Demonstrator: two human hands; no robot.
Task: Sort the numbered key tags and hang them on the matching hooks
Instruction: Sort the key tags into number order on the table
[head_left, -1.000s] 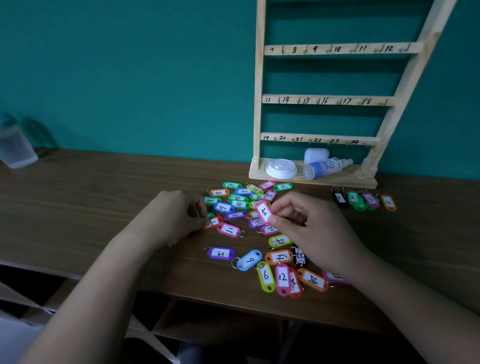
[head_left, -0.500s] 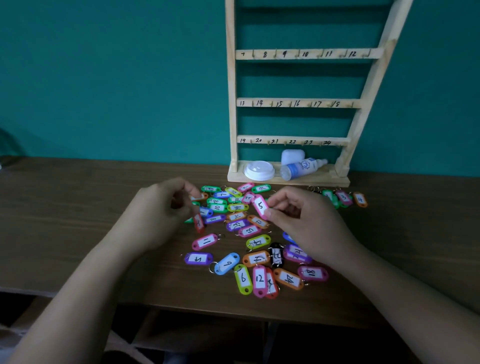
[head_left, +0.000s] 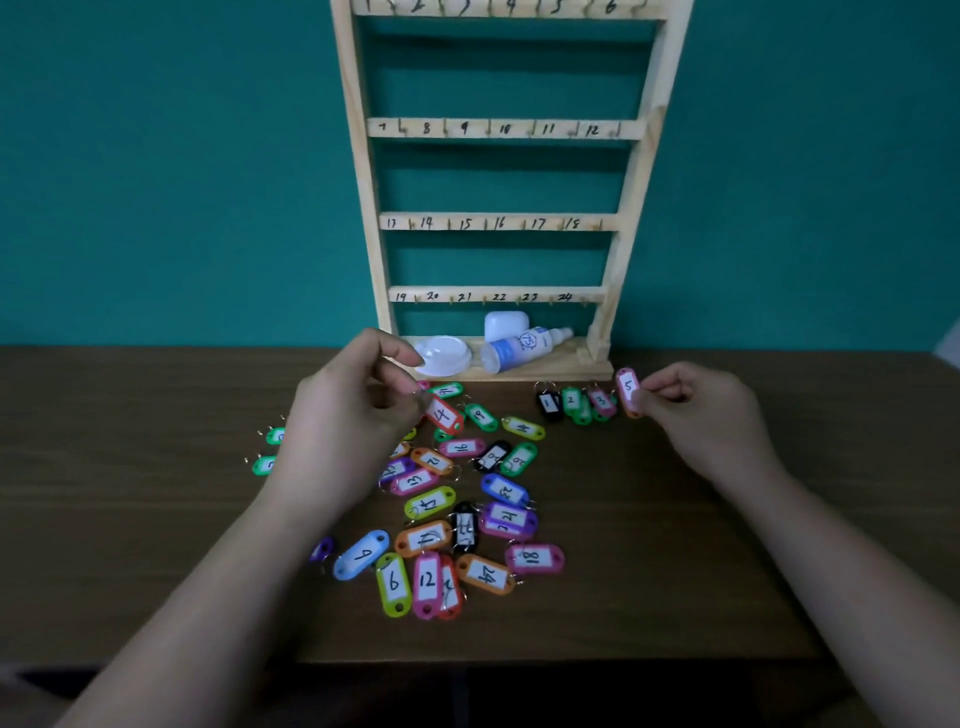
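A wooden rack (head_left: 498, 223) with numbered hooks stands against the teal wall. Several coloured numbered key tags lie in a loose pile (head_left: 457, 519) on the brown table. My right hand (head_left: 696, 410) pinches a pink tag marked 5 (head_left: 627, 387) just right of a short row of tags: black 1 (head_left: 546, 404), green 2 (head_left: 571, 401), pink 3 (head_left: 601, 401). My left hand (head_left: 353, 415) holds a red tag (head_left: 443, 415) by its ring over the pile's far side.
On the rack's base lie a white lid (head_left: 441, 354), a white case (head_left: 503, 325) and a spray bottle (head_left: 522, 347). The table's front edge (head_left: 519, 660) runs near my forearms. Two green tags (head_left: 270, 449) lie left of my left hand.
My right hand has carried the pink 5 tag from over the pile to the right, beside the sorted row. My left hand has lifted a red tag. The camera has tilted up.
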